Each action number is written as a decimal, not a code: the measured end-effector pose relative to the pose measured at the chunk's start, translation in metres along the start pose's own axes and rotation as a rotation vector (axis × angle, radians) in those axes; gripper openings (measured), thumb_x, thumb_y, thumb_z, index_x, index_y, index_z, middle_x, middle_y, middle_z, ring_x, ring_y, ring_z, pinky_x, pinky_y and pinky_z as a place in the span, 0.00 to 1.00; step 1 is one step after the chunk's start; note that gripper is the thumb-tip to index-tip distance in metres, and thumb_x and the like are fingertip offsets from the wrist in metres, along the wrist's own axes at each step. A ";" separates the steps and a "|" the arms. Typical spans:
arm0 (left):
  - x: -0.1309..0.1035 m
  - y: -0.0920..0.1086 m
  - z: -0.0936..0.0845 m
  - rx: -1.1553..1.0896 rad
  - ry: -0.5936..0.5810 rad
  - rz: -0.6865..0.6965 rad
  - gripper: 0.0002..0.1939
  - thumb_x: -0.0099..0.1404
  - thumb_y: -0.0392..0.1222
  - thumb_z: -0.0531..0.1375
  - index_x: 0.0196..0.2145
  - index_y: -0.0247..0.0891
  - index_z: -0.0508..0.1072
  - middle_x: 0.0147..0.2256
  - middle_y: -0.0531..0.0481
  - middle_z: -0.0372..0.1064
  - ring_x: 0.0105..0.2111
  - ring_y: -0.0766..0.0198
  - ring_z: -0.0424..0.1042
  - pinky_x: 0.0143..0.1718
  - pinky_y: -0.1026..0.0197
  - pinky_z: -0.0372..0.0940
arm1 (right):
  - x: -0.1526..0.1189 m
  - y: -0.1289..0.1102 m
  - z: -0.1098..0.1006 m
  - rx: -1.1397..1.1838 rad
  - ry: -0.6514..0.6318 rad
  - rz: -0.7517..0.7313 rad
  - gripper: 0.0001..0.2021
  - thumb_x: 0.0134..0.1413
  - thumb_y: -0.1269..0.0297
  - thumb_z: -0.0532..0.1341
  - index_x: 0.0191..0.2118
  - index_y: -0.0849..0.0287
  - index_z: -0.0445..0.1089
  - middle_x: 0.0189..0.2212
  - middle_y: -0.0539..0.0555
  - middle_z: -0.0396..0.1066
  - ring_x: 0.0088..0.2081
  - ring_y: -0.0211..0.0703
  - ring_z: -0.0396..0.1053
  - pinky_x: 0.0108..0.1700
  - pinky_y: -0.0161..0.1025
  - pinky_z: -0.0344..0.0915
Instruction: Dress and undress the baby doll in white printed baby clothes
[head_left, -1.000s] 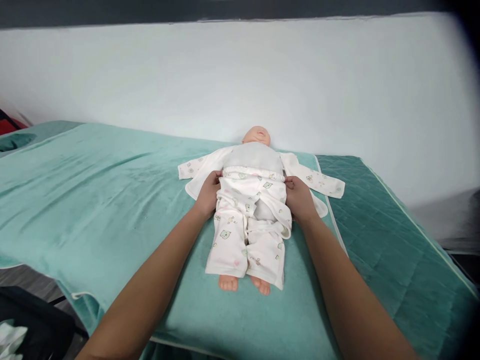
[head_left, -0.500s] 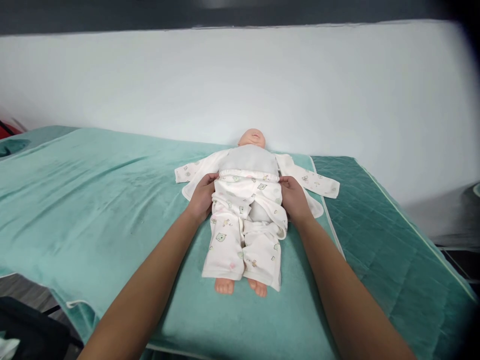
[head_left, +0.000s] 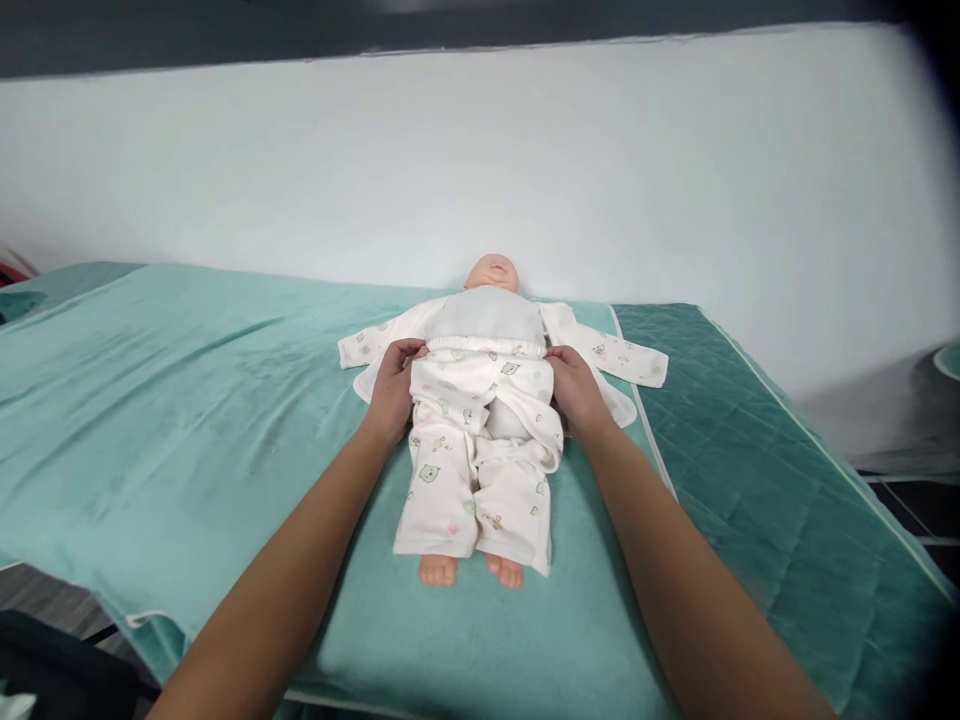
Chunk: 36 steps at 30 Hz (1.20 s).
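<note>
A baby doll [head_left: 493,271] lies on its back, head toward the wall, its bare feet [head_left: 438,570] toward me. Patterned white baby trousers [head_left: 437,480] cover its legs, with the waistband up at its belly and an opening between the legs that shows grey cloth. My left hand [head_left: 397,385] grips the waistband at the doll's left-hand side in view. On the opposite side, my right hand [head_left: 576,388] pinches the other end of the waistband. Beneath the doll an open white baby jacket [head_left: 622,358] is spread, its sleeves stretched out to both sides.
A light green cover [head_left: 187,420] lies under the doll and hangs over the near edge. To the right is a darker quilted green cover [head_left: 757,480]. A white wall [head_left: 375,170] stands behind. A black object [head_left: 60,665] is at the lower left.
The whole view has shifted a little, so the doll appears slightly further left. Both hands keep their hold at the waistband, which looks almost the same.
</note>
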<state>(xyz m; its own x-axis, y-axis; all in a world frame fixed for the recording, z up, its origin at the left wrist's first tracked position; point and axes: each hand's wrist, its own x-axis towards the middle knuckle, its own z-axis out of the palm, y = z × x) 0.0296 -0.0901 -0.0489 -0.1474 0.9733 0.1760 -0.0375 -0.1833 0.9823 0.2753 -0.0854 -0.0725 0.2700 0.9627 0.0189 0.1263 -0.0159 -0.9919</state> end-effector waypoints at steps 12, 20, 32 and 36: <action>-0.001 0.004 -0.003 0.044 0.083 0.097 0.10 0.59 0.48 0.66 0.37 0.42 0.75 0.33 0.52 0.71 0.32 0.65 0.67 0.31 0.64 0.61 | -0.017 -0.013 0.000 -0.029 0.121 -0.245 0.08 0.50 0.62 0.61 0.39 0.53 0.68 0.34 0.51 0.71 0.38 0.45 0.69 0.44 0.43 0.65; -0.001 0.005 -0.005 0.000 -0.021 0.153 0.10 0.61 0.46 0.63 0.40 0.42 0.78 0.36 0.51 0.73 0.38 0.63 0.70 0.38 0.63 0.64 | -0.001 0.002 -0.001 0.083 0.118 -0.176 0.10 0.48 0.61 0.65 0.38 0.54 0.69 0.39 0.53 0.73 0.41 0.47 0.71 0.45 0.45 0.66; 0.012 0.017 -0.005 0.247 -0.063 0.372 0.07 0.63 0.45 0.62 0.37 0.42 0.78 0.42 0.49 0.72 0.45 0.61 0.70 0.49 0.58 0.66 | -0.026 -0.028 0.001 -0.058 -0.026 -0.563 0.08 0.55 0.60 0.64 0.41 0.52 0.72 0.43 0.53 0.67 0.46 0.45 0.66 0.46 0.43 0.67; 0.022 0.024 -0.004 0.334 -0.233 0.419 0.08 0.61 0.46 0.64 0.36 0.42 0.78 0.42 0.48 0.70 0.44 0.60 0.70 0.47 0.58 0.66 | -0.020 -0.025 -0.003 -0.120 -0.131 -0.533 0.09 0.54 0.60 0.65 0.41 0.52 0.70 0.43 0.52 0.66 0.43 0.44 0.66 0.46 0.43 0.65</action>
<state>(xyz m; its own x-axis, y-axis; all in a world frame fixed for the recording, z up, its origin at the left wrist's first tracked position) 0.0219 -0.0735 -0.0221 0.1404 0.8390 0.5256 0.2965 -0.5422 0.7862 0.2694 -0.1046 -0.0473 0.0188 0.8713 0.4905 0.3223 0.4591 -0.8279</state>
